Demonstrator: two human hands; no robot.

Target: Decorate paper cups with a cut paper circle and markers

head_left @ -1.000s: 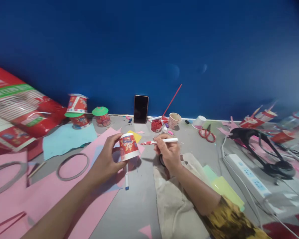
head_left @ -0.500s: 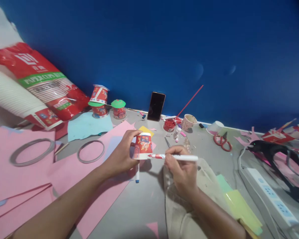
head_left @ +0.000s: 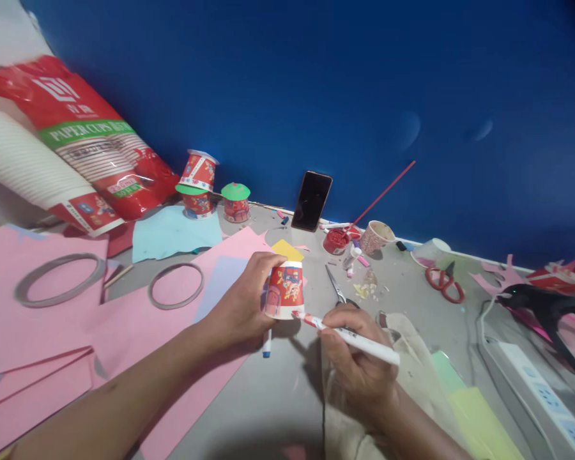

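Upside down in my left hand [head_left: 242, 300] is a red-and-white paper cup [head_left: 286, 286] with a printed picture, its white rim facing down. Thumb and fingers close round its left side. My right hand [head_left: 359, 358] grips a white marker [head_left: 361, 342] like a pen, and its red tip is at the cup's lower edge; I cannot tell whether it touches. Below the cup, on the table, lies a blue-ended marker [head_left: 267, 345], partly hidden by my left hand. Scissors [head_left: 338, 287] lie behind my right hand, their handles partly covered.
Pink paper sheets [head_left: 182, 364] and two grey rings [head_left: 176, 285] spread to the left. Behind stand a paper-cup bag [head_left: 100, 144], decorated cups [head_left: 198, 184], a phone [head_left: 312, 201] and a red paint pot [head_left: 336, 241]. On the right are red-handled scissors [head_left: 444, 284], a cloth [head_left: 412, 358] and a power strip [head_left: 546, 396].
The view has shifted. The marker now slants, its tip higher than its back end, still at the cup's lower edge. The cup is turned slightly, and more of the scissors behind my right hand shows.
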